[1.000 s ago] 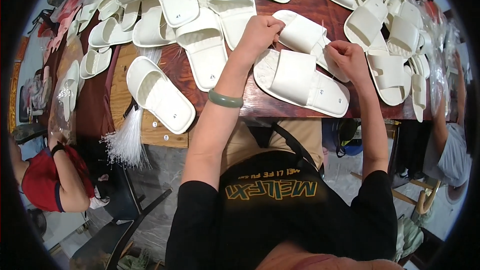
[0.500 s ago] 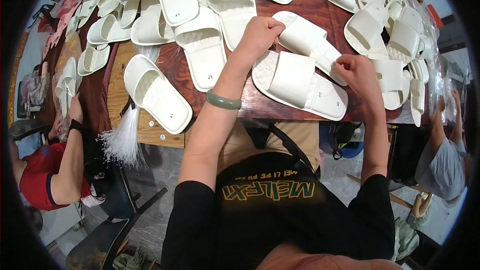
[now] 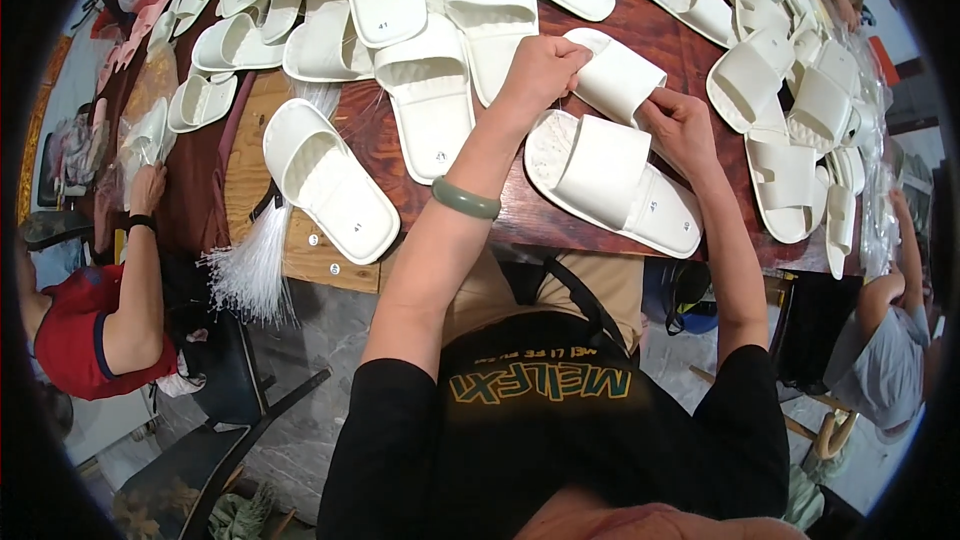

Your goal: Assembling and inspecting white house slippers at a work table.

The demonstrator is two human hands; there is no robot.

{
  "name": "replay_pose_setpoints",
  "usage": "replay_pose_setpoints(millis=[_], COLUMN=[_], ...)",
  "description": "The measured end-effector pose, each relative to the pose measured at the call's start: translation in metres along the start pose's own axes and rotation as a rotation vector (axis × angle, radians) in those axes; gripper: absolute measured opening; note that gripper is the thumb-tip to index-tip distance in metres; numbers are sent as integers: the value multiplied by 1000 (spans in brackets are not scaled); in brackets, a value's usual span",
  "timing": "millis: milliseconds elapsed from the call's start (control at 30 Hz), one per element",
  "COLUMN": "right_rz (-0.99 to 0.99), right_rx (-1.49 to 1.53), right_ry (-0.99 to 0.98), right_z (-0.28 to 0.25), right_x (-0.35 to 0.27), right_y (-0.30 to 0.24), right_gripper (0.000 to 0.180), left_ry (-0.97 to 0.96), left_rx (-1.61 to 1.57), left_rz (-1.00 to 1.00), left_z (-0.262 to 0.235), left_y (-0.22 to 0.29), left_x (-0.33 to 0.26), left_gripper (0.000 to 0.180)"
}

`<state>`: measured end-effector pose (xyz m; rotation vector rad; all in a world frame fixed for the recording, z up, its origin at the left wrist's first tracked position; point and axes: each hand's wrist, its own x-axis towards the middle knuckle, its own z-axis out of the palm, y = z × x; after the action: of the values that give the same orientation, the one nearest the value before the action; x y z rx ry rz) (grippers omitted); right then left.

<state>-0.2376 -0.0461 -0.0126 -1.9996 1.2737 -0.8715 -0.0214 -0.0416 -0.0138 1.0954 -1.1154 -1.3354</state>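
Two white open-toe slippers lie side by side before me on the table. At the far slipper, my left hand pinches its fingers by the toe end; what is between them is too small to make out. My right hand is closed on the edge of that slipper's strap, and it covers most of the heel part. Just nearer, the second slipper rests flat, its strap up. A green bangle circles my left wrist.
More white slippers are heaped across the back and right. One slipper lies alone at left, beside a hanging bundle of fine white strands. A person in red works at far left, another in grey at far right.
My right hand has moved left and away from me, from the far slipper's heel end to its strap edge. My left hand remains at the toe end. The whole view has shifted slightly.
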Motion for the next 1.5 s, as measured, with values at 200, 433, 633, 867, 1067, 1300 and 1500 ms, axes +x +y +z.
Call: replay_pose_setpoints(millis=[200,433,633,867,1067,1300,1500], right_rz=[26,-61,-237,36,-1,-33,-191], right_rx=[17,-316,39,436,653,619,209], right_ry=[-32,-34,-42,-235,-59,16,-2], right_z=[6,-25,0,35,39,36,29], right_x=[5,1,52,60,53,58,53], right_y=[3,-34,-63,-49,-45,-36,-50], right_gripper=[19,18,29,22,18,20,33], left_ry=[-27,105,251,199,160,188,201], left_rx=[-101,-67,-15,-153,-200,-99,6], left_rz=[7,99,325,348,320,275,257], left_z=[-3,0,11,9,9,4,8], left_y=[-4,3,23,13,15,10,8], left_x=[10,5,-5,-1,0,3,0], left_gripper=[19,16,13,13,14,12,11])
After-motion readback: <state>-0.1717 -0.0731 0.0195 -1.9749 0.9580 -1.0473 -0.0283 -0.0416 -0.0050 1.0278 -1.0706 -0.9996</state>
